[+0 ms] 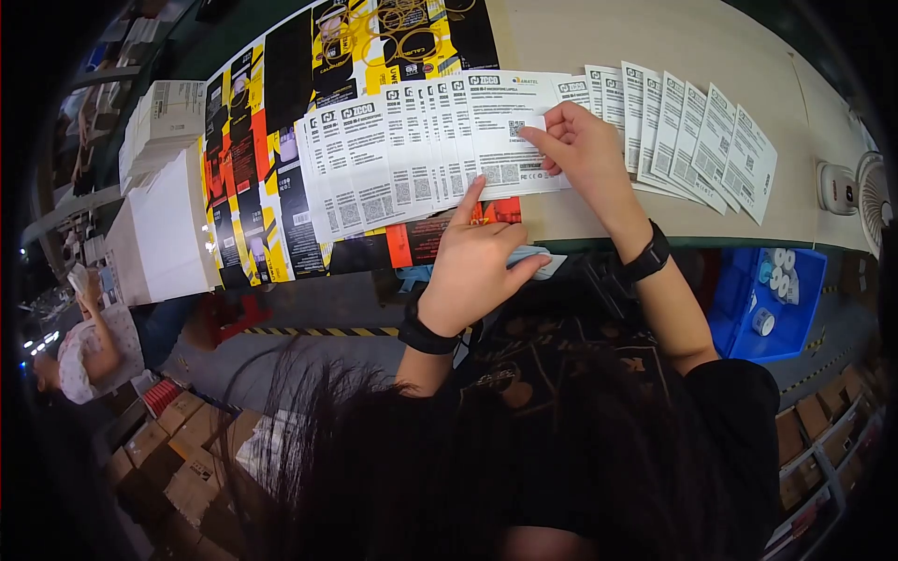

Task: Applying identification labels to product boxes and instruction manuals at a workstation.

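White printed cards [351,173] lie overlapping in a long fanned row across the table, each with black text and square codes. My left hand [472,266] is open at the row's lower edge. Its index fingertip presses on the cards while the other fingers curl loosely and the thumb sticks out. At the right end of this row, my right hand [591,154] is closed in a pinch at the top card [496,117]; the fingertips beneath are partly hidden. To the right of that hand, a second fan of similar cards [702,140] spreads over the tabletop.
Yellow, black and red printed packaging sheets [248,178] lie under the cards, with rubber bands [412,37] at the back. A stack of white cards [168,117] stands left. A small fan [872,201] is far right; a blue bin [795,327] with white rolls sits below. Another person [108,346] is at left.
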### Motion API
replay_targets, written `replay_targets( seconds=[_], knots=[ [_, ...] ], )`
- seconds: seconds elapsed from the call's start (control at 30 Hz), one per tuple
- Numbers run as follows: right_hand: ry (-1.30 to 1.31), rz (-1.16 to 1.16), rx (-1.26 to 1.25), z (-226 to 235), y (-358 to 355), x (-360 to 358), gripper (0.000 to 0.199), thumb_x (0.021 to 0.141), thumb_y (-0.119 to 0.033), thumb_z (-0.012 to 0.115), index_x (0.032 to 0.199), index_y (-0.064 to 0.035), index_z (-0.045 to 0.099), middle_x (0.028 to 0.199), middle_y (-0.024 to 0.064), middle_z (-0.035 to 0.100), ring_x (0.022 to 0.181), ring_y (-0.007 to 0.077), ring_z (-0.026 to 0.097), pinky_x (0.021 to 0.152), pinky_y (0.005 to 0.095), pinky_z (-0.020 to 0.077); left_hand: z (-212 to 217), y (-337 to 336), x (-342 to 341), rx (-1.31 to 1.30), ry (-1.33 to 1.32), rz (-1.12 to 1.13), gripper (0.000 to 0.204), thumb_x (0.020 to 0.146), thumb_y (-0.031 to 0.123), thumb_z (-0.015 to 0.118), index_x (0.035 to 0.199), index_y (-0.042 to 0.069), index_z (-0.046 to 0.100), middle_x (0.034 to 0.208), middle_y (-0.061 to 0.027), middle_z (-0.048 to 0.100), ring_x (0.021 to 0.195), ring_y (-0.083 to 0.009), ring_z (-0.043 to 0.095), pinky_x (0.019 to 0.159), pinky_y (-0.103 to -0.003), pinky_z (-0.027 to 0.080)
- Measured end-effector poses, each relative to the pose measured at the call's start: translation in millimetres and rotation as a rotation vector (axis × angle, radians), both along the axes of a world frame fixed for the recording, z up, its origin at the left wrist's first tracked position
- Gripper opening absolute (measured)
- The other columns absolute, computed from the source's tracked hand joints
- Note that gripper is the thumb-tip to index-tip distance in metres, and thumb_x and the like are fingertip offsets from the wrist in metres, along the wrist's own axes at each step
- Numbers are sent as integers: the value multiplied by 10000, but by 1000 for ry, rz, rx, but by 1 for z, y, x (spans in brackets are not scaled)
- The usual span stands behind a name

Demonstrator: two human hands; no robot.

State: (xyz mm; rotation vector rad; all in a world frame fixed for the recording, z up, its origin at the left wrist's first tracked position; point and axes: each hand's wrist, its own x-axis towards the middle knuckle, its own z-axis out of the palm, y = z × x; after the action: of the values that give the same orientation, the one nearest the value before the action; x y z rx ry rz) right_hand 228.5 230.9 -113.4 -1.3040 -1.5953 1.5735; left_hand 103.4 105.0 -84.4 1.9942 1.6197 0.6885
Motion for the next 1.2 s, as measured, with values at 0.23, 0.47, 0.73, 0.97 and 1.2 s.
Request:
replay_targets(
  seconds=[0.23,0.47,0.73,0.97,1.2],
  knots=[
    [-232,1,144,2,1,-4,363,730,-189,741,791,-55,409,578,18,529,458,64,501,413,204,400,0,0,1,1,12,11,260,714,275,696,669,44,586,525,-78,537,555,-247,556,1058,-439,265],
    [-370,85,375,2,-12,0,369,712,-153,745,856,-35,426,758,62,568,625,102,546,547,241,447,3,2,0,-34,36,19,267,711,277,698,666,41,583,541,-85,544,567,-255,562,1056,-438,267],
    [-297,588,855,6,-41,11,649,825,-296,564,1333,6,296,1350,199,353,1256,291,348,1045,423,231,-14,-2,3,88,130,5,241,680,260,711,746,41,635,611,-103,586,677,-266,599,1054,-435,267],
    [-457,260,924,-16,-39,14,656,859,-348,486,1359,4,249,1400,176,293,1307,315,259,1077,463,153,-5,0,6,-45,184,-7,259,672,260,715,807,50,649,663,-130,608,756,-269,613,1055,-432,262],
    [-303,451,749,-2,-30,23,593,859,-271,503,1344,-4,290,1399,171,292,1303,319,264,1067,456,194,-1,4,15,67,169,-27,246,677,244,700,760,24,625,640,-117,599,695,-264,605,1057,-449,251]
  ],
)
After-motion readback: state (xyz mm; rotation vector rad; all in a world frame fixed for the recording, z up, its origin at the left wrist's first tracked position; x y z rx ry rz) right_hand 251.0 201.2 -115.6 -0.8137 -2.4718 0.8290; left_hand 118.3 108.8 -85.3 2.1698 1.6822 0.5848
